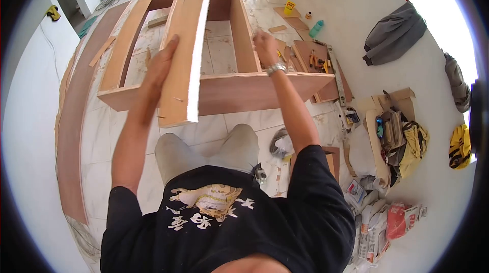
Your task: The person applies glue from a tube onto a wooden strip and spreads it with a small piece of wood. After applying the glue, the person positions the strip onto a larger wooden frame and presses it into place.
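My left hand (pixel 162 61) grips the left edge of a long wooden board (pixel 186 54), which slants up and away across a wooden cabinet frame (pixel 244 92). A white strip runs along the board's right edge, and two nails (pixel 178 99) stick out near its close end. My right hand (pixel 266 47), with a metal watch (pixel 276 68) at the wrist, is closed above the frame's right part, apart from the board. Whatever it may hold is too small to make out. The frame lies on the tiled floor in front of my knees, with open compartments.
A long brown panel (pixel 76 135) lies along the left. To the right are pliers (pixel 316 62), a spirit level (pixel 336 74), a green bottle (pixel 316 29) and a yellow container (pixel 290 7). Farther right stand a cardboard box (pixel 374 135) of clothes and several bags (pixel 374 227).
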`<move>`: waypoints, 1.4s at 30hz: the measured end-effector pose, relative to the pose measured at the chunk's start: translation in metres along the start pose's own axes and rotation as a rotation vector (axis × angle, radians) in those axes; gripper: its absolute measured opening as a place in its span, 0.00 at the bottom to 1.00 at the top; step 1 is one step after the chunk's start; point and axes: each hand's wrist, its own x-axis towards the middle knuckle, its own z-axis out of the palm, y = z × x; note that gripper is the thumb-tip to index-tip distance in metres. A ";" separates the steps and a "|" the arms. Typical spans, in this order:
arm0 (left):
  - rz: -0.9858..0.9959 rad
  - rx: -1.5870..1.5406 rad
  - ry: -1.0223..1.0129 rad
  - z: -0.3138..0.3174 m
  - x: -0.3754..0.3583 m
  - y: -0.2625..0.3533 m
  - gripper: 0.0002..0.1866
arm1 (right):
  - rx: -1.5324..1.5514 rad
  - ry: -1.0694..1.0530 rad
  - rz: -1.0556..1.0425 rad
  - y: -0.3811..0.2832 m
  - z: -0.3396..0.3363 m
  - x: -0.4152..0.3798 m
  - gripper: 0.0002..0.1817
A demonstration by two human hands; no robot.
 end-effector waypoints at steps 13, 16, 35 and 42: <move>-0.028 0.173 -0.048 0.007 0.153 -0.022 0.29 | -0.573 -0.134 0.360 0.142 -0.034 -0.003 0.31; -0.047 0.251 -0.050 0.018 0.197 -0.039 0.29 | -0.569 -0.151 0.368 0.145 -0.034 -0.002 0.31; -0.037 0.355 0.012 0.055 0.284 -0.095 0.34 | -0.579 -0.098 0.370 0.141 -0.033 -0.004 0.29; -0.096 0.367 0.038 0.075 0.260 -0.085 0.33 | -0.553 -0.137 0.387 0.132 -0.038 -0.003 0.29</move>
